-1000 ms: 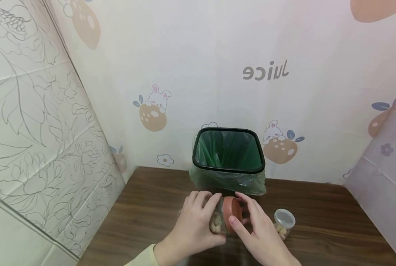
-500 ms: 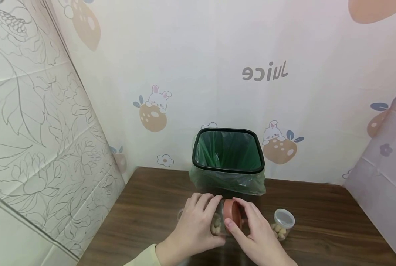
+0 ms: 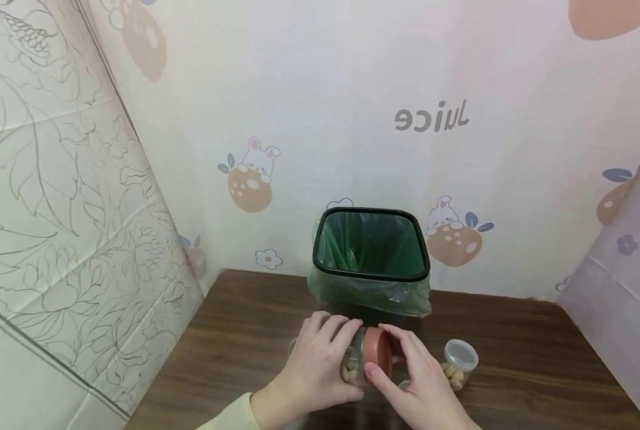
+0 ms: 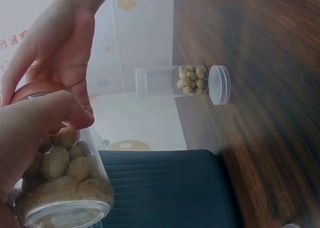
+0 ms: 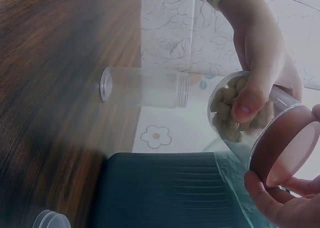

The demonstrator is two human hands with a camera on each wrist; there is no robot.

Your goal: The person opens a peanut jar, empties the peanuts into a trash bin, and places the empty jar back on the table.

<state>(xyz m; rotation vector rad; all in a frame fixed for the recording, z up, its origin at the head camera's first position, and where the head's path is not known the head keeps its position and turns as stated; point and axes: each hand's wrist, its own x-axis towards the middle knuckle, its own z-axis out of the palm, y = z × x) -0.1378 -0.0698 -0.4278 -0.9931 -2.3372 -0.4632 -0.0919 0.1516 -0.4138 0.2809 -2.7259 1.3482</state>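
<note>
My left hand (image 3: 311,370) grips a clear jar (image 4: 62,163) of tan, nut-like pieces, tilted on its side above the table. Its reddish-brown lid (image 3: 377,353) faces right, and the right hand (image 3: 427,382) holds that lid at the rim between thumb and fingers. Whether the lid is loose cannot be told. To the right of my right hand stands a smaller clear jar (image 3: 459,363), capped, with similar pieces at its bottom. An open, threaded clear jar (image 5: 145,88) stands left of the hands, mostly hidden behind my left hand in the head view.
Behind the hands is a bin with a black rim (image 3: 370,277) and a green bag liner (image 3: 368,295). A small loose clear cap (image 5: 51,219) lies on the dark wooden table (image 3: 233,334). A patterned wall covering (image 3: 320,119) rises at the back.
The held jar and its lid have dropped slightly lower in view. My right thumb and fingers have shifted a little around the lid. The small loose cap now shows beside my right hand.
</note>
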